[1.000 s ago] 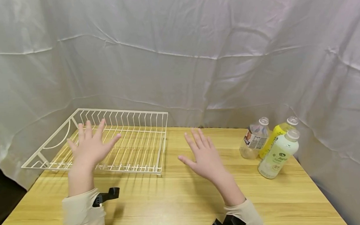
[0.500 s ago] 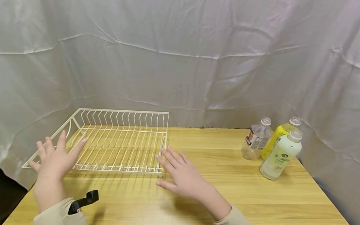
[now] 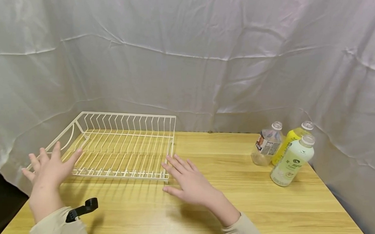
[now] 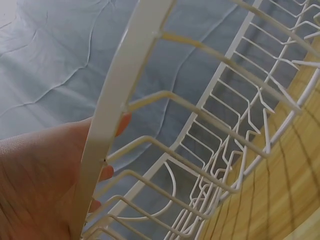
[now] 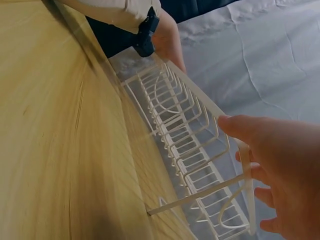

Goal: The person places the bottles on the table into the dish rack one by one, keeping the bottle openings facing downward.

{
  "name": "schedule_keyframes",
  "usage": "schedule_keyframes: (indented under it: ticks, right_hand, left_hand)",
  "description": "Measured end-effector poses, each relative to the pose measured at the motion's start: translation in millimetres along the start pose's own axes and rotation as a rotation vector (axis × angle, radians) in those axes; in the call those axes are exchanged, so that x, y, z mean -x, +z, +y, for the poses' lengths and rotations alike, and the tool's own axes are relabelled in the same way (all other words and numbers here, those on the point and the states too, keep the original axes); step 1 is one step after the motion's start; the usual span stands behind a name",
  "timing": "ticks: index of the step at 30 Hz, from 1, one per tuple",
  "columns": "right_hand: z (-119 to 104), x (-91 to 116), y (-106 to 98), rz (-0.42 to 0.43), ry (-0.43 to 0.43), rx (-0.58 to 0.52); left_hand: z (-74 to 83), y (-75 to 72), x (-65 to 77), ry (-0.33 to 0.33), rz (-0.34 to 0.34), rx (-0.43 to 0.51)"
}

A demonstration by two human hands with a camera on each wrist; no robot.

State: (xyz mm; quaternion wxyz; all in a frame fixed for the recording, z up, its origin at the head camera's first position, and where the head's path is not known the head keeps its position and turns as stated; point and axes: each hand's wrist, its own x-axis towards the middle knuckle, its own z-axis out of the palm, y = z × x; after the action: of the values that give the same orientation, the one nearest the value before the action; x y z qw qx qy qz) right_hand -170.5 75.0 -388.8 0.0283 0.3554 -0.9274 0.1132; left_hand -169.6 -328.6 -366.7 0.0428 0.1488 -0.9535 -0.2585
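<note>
A white wire dish rack (image 3: 128, 114) stands on the left half of the wooden table. My left hand (image 3: 50, 171) is at its left front corner, fingers spread and mostly straight. In the left wrist view, fingertips (image 4: 107, 172) show past the rack's rim (image 4: 117, 82). My right hand (image 3: 189, 182) lies at the right front corner, fingers extended. The right wrist view has the thumb (image 5: 232, 125) at the rim, with the other fingers loosely bent along the outer side. Neither hand appears to grip the rack.
Three uncapped bottles stand at the back right: a clear one (image 3: 266, 150) with a label, a yellow one (image 3: 291, 137) and a pale green one (image 3: 291, 163). A grey curtain (image 3: 192, 85) hangs behind and beside the wooden table (image 3: 209, 219).
Both hands have moved left and come down from above the table to the rack's front corners. In the last half second the left shifted slightly farther left; rack and bottles stayed put.
</note>
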Motion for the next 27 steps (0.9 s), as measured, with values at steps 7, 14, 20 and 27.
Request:
schedule_keyframes:
  ticks: [7,14,20,27]
  right_hand:
    - [7.3,4.0,-3.0,-0.004,0.017,-0.043]
    - [23.1,15.7,-6.5,0.021,0.038,-0.076]
    - [35.8,27.3,-9.6,0.066,0.047,-0.113]
    - [53.5,42.4,-12.9,0.099,0.082,-0.131]
  left_hand:
    - [-5.5,0.4,0.9,0.017,0.005,0.004]
    - [2.3,5.0,-1.1,0.022,-0.032,-0.026]
    - [15.7,10.6,-3.4,0.066,-0.053,-0.1]
    - [32.5,19.5,-8.2,0.134,-0.077,-0.132]
